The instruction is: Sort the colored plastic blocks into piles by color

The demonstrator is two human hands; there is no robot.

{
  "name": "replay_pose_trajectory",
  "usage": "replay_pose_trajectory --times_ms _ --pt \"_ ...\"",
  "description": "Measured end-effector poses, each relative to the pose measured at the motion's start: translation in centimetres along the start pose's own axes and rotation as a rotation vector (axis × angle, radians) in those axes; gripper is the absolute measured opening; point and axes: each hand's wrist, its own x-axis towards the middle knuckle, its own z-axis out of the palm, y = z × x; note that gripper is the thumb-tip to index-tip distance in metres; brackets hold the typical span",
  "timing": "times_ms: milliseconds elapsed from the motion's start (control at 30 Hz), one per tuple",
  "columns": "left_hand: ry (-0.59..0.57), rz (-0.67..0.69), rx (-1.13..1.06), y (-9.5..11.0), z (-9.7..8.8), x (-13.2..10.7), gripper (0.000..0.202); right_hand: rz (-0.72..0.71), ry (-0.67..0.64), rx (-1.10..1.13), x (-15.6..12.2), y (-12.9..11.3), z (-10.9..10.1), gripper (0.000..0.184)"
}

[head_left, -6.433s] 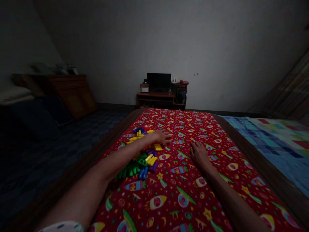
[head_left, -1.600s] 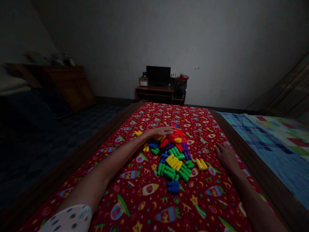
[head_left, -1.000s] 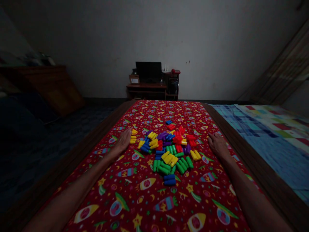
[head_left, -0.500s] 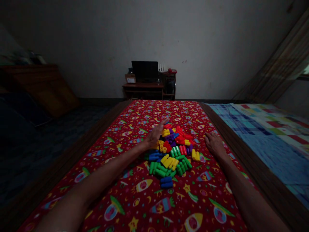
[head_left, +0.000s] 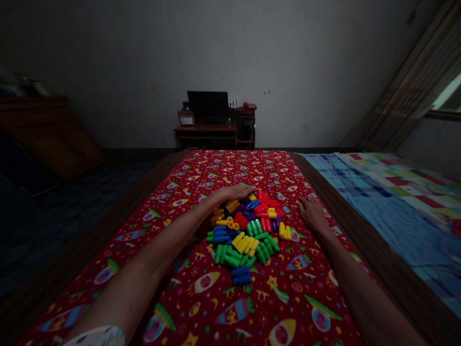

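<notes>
A heap of small plastic blocks (head_left: 248, 230) in yellow, green, blue, red and purple lies on a red sheet printed with rockets (head_left: 201, 293). My left hand (head_left: 232, 192) reaches over the heap's far left side, fingers stretched out flat and curved round the far blocks. My right hand (head_left: 311, 214) rests palm down on the sheet just right of the heap, fingers spread, holding nothing. A pair of blue blocks (head_left: 241, 276) lies apart at the near edge.
The sheet covers a bed with a dark wooden rim (head_left: 382, 250). A chequered blue mattress (head_left: 392, 202) lies to the right. A low desk with a dark screen (head_left: 209, 108) stands at the far wall; a wooden cabinet (head_left: 50, 134) is at left.
My left hand has gone from the heap's left side over its far edge, pushing the blocks closer together. My right hand has stayed beside the heap. The view has turned slightly right.
</notes>
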Motion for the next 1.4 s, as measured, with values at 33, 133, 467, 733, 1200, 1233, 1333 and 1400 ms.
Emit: replay_pose_trajectory --times_ms 33,133,467,733,1200,1233,1333,1400 --pt "0.009 0.028 0.059 1.1 0.1 0.1 0.043 0.008 -0.006 -0.003 0.0 -0.1 -0.1 0.043" --pt "0.064 0.17 0.314 5.1 1.7 1.0 0.039 0.018 -0.006 -0.012 0.1 -0.2 -0.3 0.042" --pt "-0.129 0.556 0.703 11.3 9.7 -1.2 0.045 0.014 0.037 -0.001 -0.1 -0.3 -0.3 0.042" --pt "-0.059 0.506 0.649 9.4 5.4 -6.0 0.035 0.03 -0.001 0.018 -0.1 -0.2 -0.4 0.043" --pt "0.02 0.549 0.658 9.5 7.9 -14.9 0.036 0.027 -0.004 -0.019 0.1 -0.2 -0.3 0.041" --pt "0.045 0.54 0.67 8.9 7.5 -14.5 0.037 0.026 -0.004 -0.022 0.2 -0.1 -0.2 0.04" --pt "0.097 0.51 0.687 7.7 6.8 -13.9 0.036 0.018 0.004 -0.027 0.2 0.0 0.0 0.04" --pt "0.127 0.455 0.687 7.3 6.7 -13.9 0.038 0.014 0.013 -0.025 0.3 0.1 0.2 0.04"
